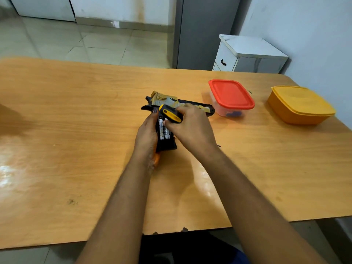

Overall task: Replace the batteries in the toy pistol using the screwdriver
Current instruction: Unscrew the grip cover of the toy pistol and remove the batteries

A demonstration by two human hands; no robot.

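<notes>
Toy pistol [172, 103], grip open, batteries [164, 130] exposed; left hand [147, 134] steadies grip, right hand [190, 126] clasps screwdriver [171, 115]. Next: lift batteries out.

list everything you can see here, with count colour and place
toy pistol: 1, black and gold, lying mid-table, grip toward the person, battery bay open
batteries: 2 visible, silver, side by side in the grip
screwdriver: 1, yellow and black handle, held over the grip
red-lidded container: 1, clear with red lid, right of the pistol's muzzle
yellow container: 1, yellow with lid, far right on the table
table: 1, light wood
cabinet: 1, white, behind the table
left hand: 1, grips the pistol's grip
right hand: 1, holds the screwdriver
</notes>
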